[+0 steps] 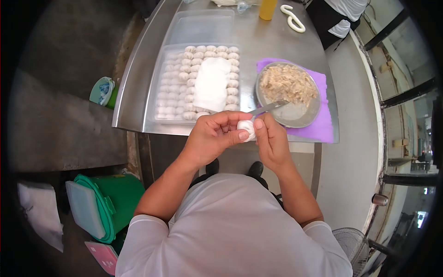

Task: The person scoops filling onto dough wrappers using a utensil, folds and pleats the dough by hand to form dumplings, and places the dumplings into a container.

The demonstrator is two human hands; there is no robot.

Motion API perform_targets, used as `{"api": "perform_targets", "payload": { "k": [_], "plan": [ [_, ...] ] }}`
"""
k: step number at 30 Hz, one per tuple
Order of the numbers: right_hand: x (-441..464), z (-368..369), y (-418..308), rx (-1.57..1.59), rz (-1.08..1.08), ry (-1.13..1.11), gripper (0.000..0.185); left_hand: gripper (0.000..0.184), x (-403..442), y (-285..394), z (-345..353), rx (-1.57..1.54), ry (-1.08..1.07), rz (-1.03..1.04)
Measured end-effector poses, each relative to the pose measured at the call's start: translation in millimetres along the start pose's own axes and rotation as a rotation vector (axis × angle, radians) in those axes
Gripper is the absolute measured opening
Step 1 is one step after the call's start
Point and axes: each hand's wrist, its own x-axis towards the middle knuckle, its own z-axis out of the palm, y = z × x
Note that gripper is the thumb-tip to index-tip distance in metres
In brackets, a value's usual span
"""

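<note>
Between the fingertips of my left hand [216, 135] and my right hand [273, 141] is a small white dumpling [246, 129] with a gathered, pleated wrapper. Both hands are closed on it, just off the table's near edge. A flat metal blade [270, 107] sticks out from behind my fingers toward the filling; its handle is hidden, so which hand holds it I cannot tell. Ahead on the right, pale minced filling [290, 85] lies in a round metal bowl [300, 121]. On the left, a clear plastic tray [156, 99] holds rows of dumplings [234, 69], with white wrapper-like sheets [212, 83] on top.
A purple cloth [326, 106] lies under the bowl on the steel table [249, 46]. Farther back are another clear tray [200, 27], a yellow container [267, 9] and a white S-shaped item [294, 19]. A person [339, 23] stands far right. Green bins [122, 198] are left.
</note>
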Motion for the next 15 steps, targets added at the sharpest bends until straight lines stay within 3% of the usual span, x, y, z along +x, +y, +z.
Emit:
{"api": "perform_targets", "payload": {
  "k": [8,10,15],
  "plan": [
    [12.7,83.3,-20.4,0.236,0.196,0.057,0.029,0.037,-20.7,15.6,-70.6,-0.092,0.001,0.009],
    [21.0,96.0,-23.8,0.498,0.241,0.062,0.029,0.037,-22.0,16.7,-83.3,-0.147,-0.006,0.021],
    [27.8,119.6,-23.1,0.309,0.236,0.044,0.030,0.037,-26.3,22.6,-97.6,-0.168,0.020,0.059]
  ]
}}
